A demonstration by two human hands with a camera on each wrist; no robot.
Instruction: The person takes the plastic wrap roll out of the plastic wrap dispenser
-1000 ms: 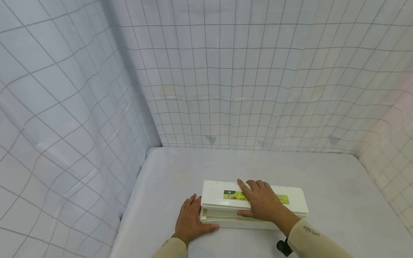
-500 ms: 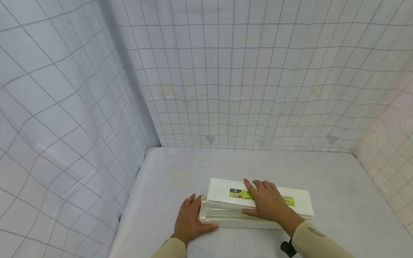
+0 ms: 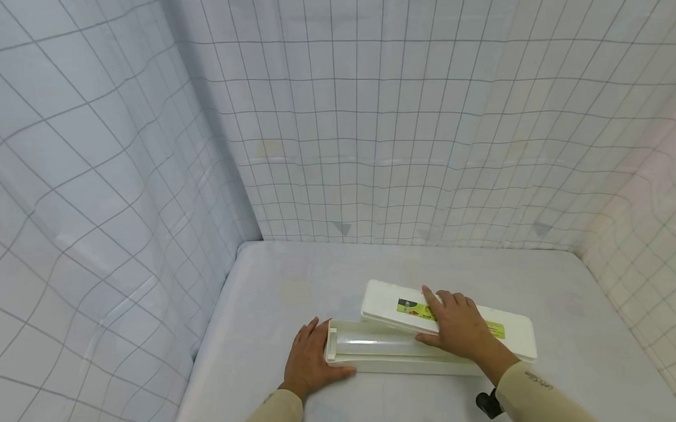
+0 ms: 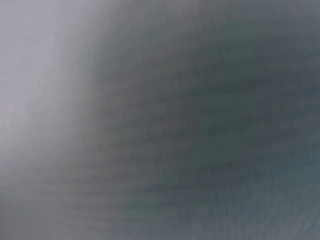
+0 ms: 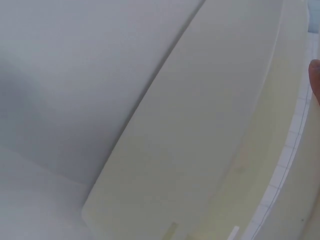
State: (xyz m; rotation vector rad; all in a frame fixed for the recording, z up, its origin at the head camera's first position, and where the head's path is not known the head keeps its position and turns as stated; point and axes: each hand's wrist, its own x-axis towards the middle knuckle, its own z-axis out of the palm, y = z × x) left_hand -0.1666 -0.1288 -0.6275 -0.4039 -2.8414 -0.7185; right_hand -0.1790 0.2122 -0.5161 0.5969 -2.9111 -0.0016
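Observation:
A long white plastic wrap dispenser (image 3: pixel 405 364) lies crosswise near the front of the table, with a pale glossy roll (image 3: pixel 370 343) showing inside its left part. My left hand (image 3: pixel 309 359) grips the dispenser's left end, thumb along the front wall. My right hand (image 3: pixel 461 328) holds the white lid (image 3: pixel 382 296) from above, thumb at the near edge and fingers over the top, partly covering its green-yellow label (image 3: pixel 411 308). The lid sits askew, shifted right, over the dispenser's right part. In the right wrist view, the dispenser's wall (image 5: pixel 185 125) fills the middle.
White cloth covers the table (image 3: pixel 296 281). Grid-patterned white sheets (image 3: pixel 341 142) hang behind and on both sides. A small black device (image 3: pixel 488 404) is at my right wrist. The left wrist view is dark and blurred.
My right hand has moved the lid to the right and turned it, its left end swinging away from me, which uncovers the roll. My left hand stays at the dispenser's left end.

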